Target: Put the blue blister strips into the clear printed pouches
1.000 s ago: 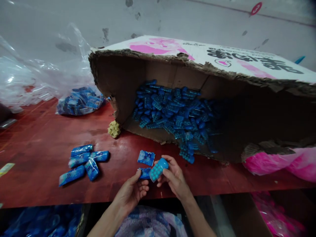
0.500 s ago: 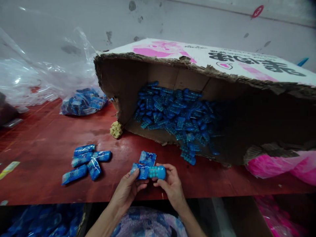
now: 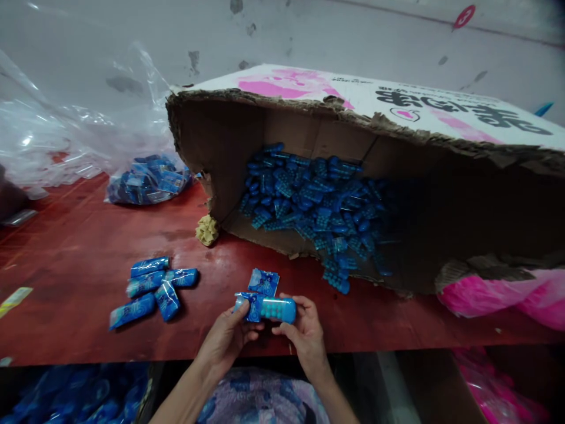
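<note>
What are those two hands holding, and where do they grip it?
The right hand pinches a blue studded capsule at its right end; the left hand holds the open blue wrapper at the capsule's left end.

Blue studded capsule (image 3: 278, 308); blue wrapper (image 3: 248, 305); red tabletop (image 3: 79, 253); pink-printed carton (image 3: 353, 97)

Your workspace, basically
You've got a red table (image 3: 79, 259) against a scuffed grey wall (image 3: 309, 29), dim light, glare on the wood.
</note>
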The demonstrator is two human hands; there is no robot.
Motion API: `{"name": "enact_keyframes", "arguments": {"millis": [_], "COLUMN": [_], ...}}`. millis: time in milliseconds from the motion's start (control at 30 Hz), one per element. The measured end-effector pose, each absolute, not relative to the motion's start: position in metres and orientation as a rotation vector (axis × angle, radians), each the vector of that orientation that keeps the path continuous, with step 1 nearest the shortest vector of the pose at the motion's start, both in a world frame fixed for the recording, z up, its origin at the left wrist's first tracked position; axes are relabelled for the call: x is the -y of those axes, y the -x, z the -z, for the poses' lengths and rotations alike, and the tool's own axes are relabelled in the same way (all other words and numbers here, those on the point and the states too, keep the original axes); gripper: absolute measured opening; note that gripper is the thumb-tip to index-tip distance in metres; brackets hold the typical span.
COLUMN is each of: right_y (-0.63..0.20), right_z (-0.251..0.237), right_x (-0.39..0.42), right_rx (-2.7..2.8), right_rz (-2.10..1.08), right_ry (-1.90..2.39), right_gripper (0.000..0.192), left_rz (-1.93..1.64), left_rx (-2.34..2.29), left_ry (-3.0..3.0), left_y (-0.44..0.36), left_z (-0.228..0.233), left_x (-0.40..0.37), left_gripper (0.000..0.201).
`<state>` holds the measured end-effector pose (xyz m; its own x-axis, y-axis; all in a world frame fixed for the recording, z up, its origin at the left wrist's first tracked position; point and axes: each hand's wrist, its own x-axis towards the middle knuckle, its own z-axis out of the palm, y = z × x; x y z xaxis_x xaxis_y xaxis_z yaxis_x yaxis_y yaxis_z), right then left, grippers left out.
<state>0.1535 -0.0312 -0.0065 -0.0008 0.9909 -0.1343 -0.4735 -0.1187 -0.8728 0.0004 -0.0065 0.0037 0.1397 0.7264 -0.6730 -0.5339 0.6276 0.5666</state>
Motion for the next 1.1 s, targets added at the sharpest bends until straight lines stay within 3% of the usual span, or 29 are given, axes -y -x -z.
{"name": "enact_keyframes", "arguments": {"millis": [800, 1100], "right_y": [-0.157, -0.155], "right_z": [0.007, -0.001], "right_x": [0.035, 0.038], "right_rx": [0.838, 0.763], "right_rz": [-1.304, -1.315], "right_ry": [1.057, 1.034], "right_gripper": [0.038, 0.039], "left_rz": [-0.979, -0.912], "left_rx": [-1.168, -1.185], "left_ry": [-0.092, 0.003], "left_y": [0.002, -0.001], "left_z": [-0.006, -0.010], "left_x": [0.003, 0.006], "left_gripper": [0.011, 0.021]}}
